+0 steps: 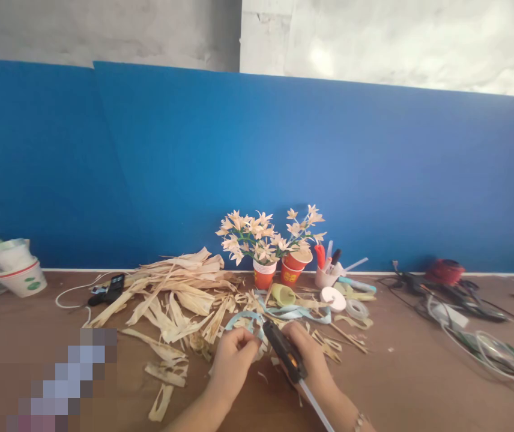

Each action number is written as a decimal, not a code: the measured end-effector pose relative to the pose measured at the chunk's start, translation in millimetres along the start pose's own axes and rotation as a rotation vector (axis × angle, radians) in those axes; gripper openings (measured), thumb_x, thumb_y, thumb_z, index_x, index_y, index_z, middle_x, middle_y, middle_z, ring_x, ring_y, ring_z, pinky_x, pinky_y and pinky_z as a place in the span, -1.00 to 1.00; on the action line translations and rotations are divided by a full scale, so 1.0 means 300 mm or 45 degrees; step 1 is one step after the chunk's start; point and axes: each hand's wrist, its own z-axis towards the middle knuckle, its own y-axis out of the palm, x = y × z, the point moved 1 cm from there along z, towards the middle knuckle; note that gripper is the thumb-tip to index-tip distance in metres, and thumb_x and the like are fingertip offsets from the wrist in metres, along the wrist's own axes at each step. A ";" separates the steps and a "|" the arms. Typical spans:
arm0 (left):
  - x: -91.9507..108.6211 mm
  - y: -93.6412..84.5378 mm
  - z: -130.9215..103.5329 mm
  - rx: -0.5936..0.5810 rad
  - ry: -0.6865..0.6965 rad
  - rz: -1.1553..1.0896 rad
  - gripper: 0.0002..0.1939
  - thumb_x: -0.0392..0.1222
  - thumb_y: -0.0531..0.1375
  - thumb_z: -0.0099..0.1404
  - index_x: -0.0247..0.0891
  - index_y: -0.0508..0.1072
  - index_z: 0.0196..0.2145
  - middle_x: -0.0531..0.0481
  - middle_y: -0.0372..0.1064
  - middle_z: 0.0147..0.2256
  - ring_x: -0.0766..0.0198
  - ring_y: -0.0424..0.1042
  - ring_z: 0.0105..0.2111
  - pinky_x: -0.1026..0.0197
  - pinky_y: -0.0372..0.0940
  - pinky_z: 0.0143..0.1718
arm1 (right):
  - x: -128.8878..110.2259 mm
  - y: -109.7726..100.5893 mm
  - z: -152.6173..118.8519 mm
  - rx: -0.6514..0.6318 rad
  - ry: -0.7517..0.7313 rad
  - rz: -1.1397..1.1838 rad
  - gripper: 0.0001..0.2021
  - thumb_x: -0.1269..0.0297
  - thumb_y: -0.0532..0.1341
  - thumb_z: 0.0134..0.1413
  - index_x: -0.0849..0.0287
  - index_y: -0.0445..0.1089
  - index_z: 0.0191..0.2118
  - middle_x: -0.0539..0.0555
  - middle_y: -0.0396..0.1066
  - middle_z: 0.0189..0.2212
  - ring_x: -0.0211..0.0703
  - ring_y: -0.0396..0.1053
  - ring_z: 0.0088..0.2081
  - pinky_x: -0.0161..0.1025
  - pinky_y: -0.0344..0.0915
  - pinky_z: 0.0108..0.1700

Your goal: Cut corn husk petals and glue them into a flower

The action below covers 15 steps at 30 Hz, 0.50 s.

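My right hand (306, 351) is wrapped round a black hot glue gun (284, 351), with a clear glue stick (315, 405) poking out of its back end. The gun's nozzle points away from me, close to the fingers of my left hand (234, 360). Those left fingers are pinched together; whatever is between them is too small to make out. Just beyond lies a light blue ribbon (243, 318), curled among scraps of dried corn husk (189, 300). Two red paper cups (263, 279) behind hold pale husk flowers (257, 231) on green stems.
A blue partition (257, 150) closes off the table's back. Tape rolls (332, 299) and a small cup of pens (325, 277) sit right of the flowers. Cables (455, 336) and a red reel (445, 271) lie far right; a white paper cup (20, 279) stands far left.
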 end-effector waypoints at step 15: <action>0.034 -0.001 -0.013 -0.035 0.052 0.027 -0.82 -0.14 0.10 0.01 -0.22 0.30 -0.67 0.10 0.20 -0.66 0.31 0.18 -0.58 0.27 0.10 -0.48 | 0.001 0.000 0.002 -0.065 -0.049 -0.122 -0.93 0.29 0.16 0.04 0.14 0.25 -0.38 0.02 0.25 -0.45 -0.18 0.24 -0.44 -0.31 0.18 -0.42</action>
